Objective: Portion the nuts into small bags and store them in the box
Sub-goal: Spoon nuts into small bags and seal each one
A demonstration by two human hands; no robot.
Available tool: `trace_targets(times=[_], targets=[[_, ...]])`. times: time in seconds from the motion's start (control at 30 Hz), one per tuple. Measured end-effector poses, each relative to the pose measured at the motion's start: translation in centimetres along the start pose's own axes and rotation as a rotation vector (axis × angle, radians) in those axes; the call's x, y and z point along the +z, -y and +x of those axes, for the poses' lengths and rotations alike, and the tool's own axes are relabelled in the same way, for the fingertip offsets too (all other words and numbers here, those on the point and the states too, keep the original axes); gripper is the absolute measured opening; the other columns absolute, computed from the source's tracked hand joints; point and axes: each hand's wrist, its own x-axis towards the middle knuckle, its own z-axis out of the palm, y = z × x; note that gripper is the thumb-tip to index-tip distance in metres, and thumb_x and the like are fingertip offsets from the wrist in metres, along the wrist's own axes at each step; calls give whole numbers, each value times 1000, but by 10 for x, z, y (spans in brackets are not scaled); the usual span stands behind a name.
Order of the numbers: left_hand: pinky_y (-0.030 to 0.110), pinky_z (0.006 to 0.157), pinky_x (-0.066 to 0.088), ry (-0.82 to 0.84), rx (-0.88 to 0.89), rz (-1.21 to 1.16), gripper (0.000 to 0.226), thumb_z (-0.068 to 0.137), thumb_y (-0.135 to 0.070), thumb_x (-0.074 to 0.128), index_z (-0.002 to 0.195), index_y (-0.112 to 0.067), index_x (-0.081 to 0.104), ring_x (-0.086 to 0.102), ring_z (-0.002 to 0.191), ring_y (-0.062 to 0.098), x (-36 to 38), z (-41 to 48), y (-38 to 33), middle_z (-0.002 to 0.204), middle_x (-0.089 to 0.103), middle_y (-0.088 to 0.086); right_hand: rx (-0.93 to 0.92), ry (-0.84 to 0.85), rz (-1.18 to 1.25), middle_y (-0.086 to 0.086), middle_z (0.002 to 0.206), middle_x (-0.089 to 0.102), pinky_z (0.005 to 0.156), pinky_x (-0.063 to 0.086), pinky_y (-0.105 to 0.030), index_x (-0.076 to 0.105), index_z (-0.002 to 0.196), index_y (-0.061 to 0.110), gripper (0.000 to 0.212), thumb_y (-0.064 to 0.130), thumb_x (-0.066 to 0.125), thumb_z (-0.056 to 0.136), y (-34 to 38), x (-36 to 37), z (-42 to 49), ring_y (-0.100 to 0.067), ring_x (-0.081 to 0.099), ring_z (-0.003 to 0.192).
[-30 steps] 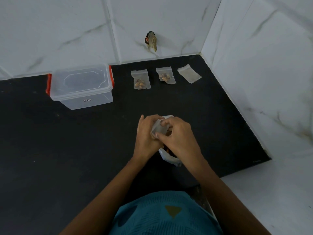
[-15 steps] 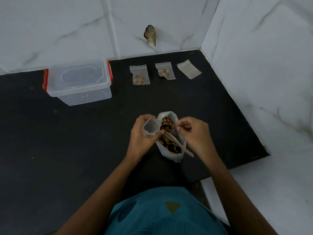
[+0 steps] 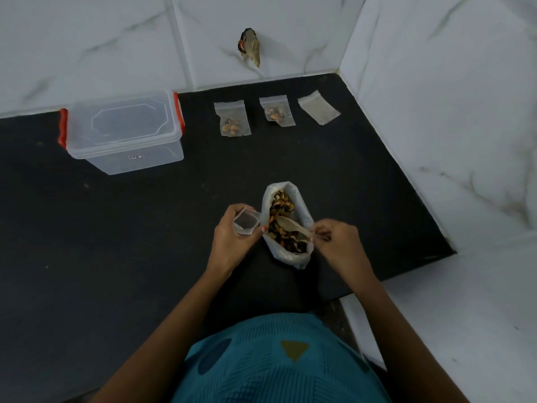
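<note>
partly hidden, the spoon (image 3: pixel 287 224) lies bowl-up across the nuts (image 3: pixel 280 207) in the big bag (image 3: pixel 290 257) at frame centre; its handle end vanishes under the right hand (image 3: pixel 337 242), whose fingertips pinch it. the left hand (image 3: pixel 232 241) curls round a small bag (image 3: pixel 245 225), mouth held wide, just left of the big bag (nothing visible inside it). both forearms are cut off at the bottom edge. the box (image 3: pixel 125 132), lid on, stands upper left on the counter (image 3: pixel 145 242); two filled bags (image 3: pixel 232 119) and a flat bag (image 3: pixel 318 111) lie in a row at the top. half a second ago the handle stuck out free past the right hand, and the small bag sat closer to the big bag's mouth.
</note>
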Motion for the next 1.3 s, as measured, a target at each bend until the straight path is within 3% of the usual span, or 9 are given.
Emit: trace_targets(times=[0.13,0.37,0.57,0.73,0.83,0.97,1.07,1.3], targets=[[14,78,47,2,-18,11,37,77,-16,73,105,-26,51,57,97,-4,2,1,0,102,59,-13,-97,-75,156,4,92,60,65,42,-1,68,100,13,16,11,64,84,7,3,5,1,54,79],[16,79,47,-5,-57,6,36,79,-19,71,108,-23,51,56,98,0,7,9,-3,101,57,-13,-301,-163,155,4,91,60,74,43,-5,67,101,6,16,8,59,88,6,11,5,4,54,80],[19,80,47,109,-85,-76,18,82,-19,68,93,-28,58,58,102,3,9,12,1,101,62,-11,-447,-215,19,-13,99,66,82,45,-29,66,104,2,19,4,58,87,3,10,26,-23,59,94],[24,82,49,105,-146,-136,16,82,-18,68,93,-26,61,61,100,5,11,16,5,97,64,-10,-491,-186,-37,-16,93,67,77,38,-14,68,99,-2,21,6,57,83,-8,25,38,-31,61,87],[22,81,49,93,-157,-170,17,82,-16,68,95,-24,60,61,97,5,11,16,4,98,63,-8,-496,-158,-4,-14,93,68,80,37,-8,69,98,0,21,8,56,83,-19,22,34,-28,62,87],[16,75,46,101,-177,-193,19,82,-16,67,97,-25,58,59,93,0,12,15,1,99,61,-8,-537,-130,19,-11,92,69,83,35,-5,69,97,2,27,18,51,85,-32,16,23,-12,58,87],[13,70,47,126,-173,-191,19,83,-16,66,98,-24,57,59,89,-5,11,14,1,98,61,-9,-562,-144,58,0,92,65,81,37,-3,70,94,2,29,21,49,85,-31,7,15,-7,55,86],[16,74,46,118,-173,-206,21,82,-15,67,99,-23,57,59,95,0,11,11,0,100,62,-8,-494,-177,80,-2,93,65,81,35,-3,70,97,3,29,23,51,86,-15,9,27,-11,57,88]])
